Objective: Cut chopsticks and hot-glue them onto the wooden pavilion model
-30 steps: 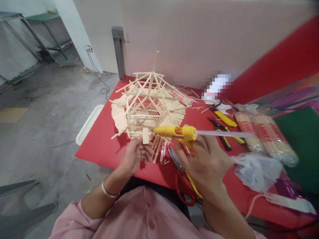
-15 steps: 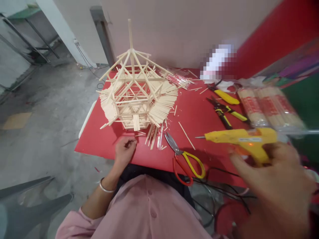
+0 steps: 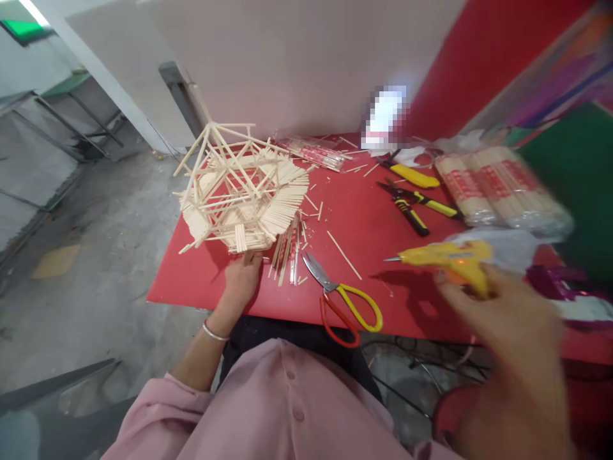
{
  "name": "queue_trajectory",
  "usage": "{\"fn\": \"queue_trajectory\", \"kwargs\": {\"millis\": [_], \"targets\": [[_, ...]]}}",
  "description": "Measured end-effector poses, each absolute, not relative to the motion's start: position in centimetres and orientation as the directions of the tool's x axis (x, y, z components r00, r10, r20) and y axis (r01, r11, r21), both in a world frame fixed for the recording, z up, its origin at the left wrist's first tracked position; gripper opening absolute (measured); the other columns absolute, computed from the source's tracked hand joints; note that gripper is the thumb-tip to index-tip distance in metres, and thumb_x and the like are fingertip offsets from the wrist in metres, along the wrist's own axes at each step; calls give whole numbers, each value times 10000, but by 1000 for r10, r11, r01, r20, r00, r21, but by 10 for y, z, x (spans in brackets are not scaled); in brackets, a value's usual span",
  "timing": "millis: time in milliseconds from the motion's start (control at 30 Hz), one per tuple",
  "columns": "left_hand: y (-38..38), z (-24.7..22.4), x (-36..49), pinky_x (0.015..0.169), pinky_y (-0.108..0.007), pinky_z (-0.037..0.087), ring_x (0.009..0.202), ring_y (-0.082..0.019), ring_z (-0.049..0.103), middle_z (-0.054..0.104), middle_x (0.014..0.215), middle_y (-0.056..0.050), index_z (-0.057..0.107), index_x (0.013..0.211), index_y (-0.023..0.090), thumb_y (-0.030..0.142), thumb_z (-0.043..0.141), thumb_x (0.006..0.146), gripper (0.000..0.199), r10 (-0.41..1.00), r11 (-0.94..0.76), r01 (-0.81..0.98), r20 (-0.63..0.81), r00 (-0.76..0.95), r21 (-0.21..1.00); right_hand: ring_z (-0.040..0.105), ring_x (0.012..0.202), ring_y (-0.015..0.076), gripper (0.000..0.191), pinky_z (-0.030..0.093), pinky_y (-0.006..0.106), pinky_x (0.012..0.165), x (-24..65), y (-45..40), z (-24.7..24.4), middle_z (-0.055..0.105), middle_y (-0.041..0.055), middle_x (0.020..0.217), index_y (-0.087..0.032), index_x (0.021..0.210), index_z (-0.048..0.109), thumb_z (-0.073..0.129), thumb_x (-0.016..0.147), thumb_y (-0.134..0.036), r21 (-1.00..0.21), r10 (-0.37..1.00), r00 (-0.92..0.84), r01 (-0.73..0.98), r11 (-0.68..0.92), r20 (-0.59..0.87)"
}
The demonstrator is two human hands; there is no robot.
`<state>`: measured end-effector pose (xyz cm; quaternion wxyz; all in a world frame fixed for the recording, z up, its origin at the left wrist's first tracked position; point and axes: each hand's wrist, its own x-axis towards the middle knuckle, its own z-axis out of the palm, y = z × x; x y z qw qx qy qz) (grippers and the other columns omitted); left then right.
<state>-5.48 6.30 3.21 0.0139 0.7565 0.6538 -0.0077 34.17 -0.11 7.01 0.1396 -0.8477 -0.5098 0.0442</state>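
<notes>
A model built of pale wooden sticks [image 3: 239, 203], with a flared ring of sticks and a pointed frame on top, stands on the red tabletop. My left hand [image 3: 242, 279] is at its front lower edge, fingers curled in together; whatever they hold is hidden. My right hand [image 3: 507, 316], blurred by motion, grips a yellow hot glue gun [image 3: 443, 255] above the table's right side. Its metal nozzle points left and an orange light glows on its body. Between my hands lie scissors [image 3: 330, 287] with one red and one yellow handle, beside loose sticks [image 3: 283, 255].
Pliers with black-and-yellow handles [image 3: 421, 207] and a yellow-handled tool [image 3: 414, 174] lie at the right back. Plastic-wrapped stick bundles [image 3: 502, 185] are beyond them. More packaged sticks [image 3: 318, 154] lie near the wall. Cables [image 3: 407, 358] hang below the table's front edge.
My left hand has moved forward to the model's front edge. My right hand has carried the glue gun leftward in view. The view has shifted, putting the model further left.
</notes>
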Motion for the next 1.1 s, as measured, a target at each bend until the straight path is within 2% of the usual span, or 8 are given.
{"fn": "queue_trajectory", "kwargs": {"millis": [100, 200, 367, 467, 633, 833, 967, 1100], "targets": [[68, 33, -54, 669, -325, 474, 891, -254, 658, 665, 1123, -143, 665, 1143, 182, 177, 421, 956, 307, 980, -197, 980, -22, 196, -29, 581, 717, 243, 522, 395, 349, 632, 321, 25, 54, 672, 118, 841, -176, 1066, 667, 566, 740, -572, -366, 889, 440, 812, -454, -127], [72, 34, -52, 674, -329, 490, 945, -268, 652, 657, 1120, -162, 628, 1201, 148, 147, 400, 952, 338, 976, -220, 974, -23, 219, -58, 581, 691, 243, 413, 388, 336, 623, 302, 45, 40, 658, 97, 772, -184, 982, 670, 550, 774, -520, -358, 903, 406, 829, -429, -142], [71, 34, -48, 681, -325, 507, 970, -263, 652, 639, 1177, -164, 614, 1216, 138, 143, 390, 954, 345, 980, -201, 976, -28, 199, -80, 595, 794, 311, 497, 400, 371, 654, 284, 53, 40, 660, 209, 897, -68, 1019, 668, 518, 831, -503, -222, 908, 395, 906, -360, 138], [68, 33, -50, 683, -312, 506, 953, -249, 659, 629, 1194, -163, 619, 1208, 148, 132, 383, 954, 347, 978, -210, 973, -39, 207, -91, 577, 960, 337, 494, 426, 402, 751, 265, 33, 51, 637, 226, 1081, -77, 1125, 641, 484, 883, -479, -122, 921, 194, 979, -162, 338], [71, 32, -52, 685, -317, 499, 913, -253, 659, 653, 1113, -171, 626, 1177, 122, 123, 371, 951, 341, 972, -232, 965, -64, 226, -120, 616, 899, 235, 378, 455, 302, 703, 218, -17, 54, 661, 91, 1025, -222, 1220, 596, 548, 862, -332, -168, 982, -188, 968, 184, -9], [76, 37, -49, 661, -330, 485, 859, -262, 668, 675, 1058, -177, 636, 1157, 104, 138, 379, 944, 336, 978, -206, 975, -58, 201, -89, 645, 889, 256, 611, 473, 302, 688, 202, -21, 53, 640, 156, 1044, -120, 1388, 472, 602, 796, -199, -85, 967, -103, 993, 85, -232], [74, 43, -48, 649, -314, 479, 853, -249, 672, 684, 1050, -163, 674, 1077, 123, 142, 432, 921, 289, 978, -199, 979, -65, 196, -47, 653, 851, 263, 607, 465, 309, 667, 209, -14, 61, 675, 135, 941, -98, 1374, 471, 598, 790, -205, -49, 969, -105, 994, 97, -224], [64, 42, -51, 629, -284, 467, 886, -228, 671, 694, 1098, -137, 692, 948, 161, 165, 473, 910, 223, 965, -261, 964, 31, 260, 43, 647, 836, 283, 462, 475, 342, 668, 219, -16, 53, 690, 111, 868, -141, 1280, 547, 553, 855, -322, -82, 996, -73, 994, 68, -57]]}}
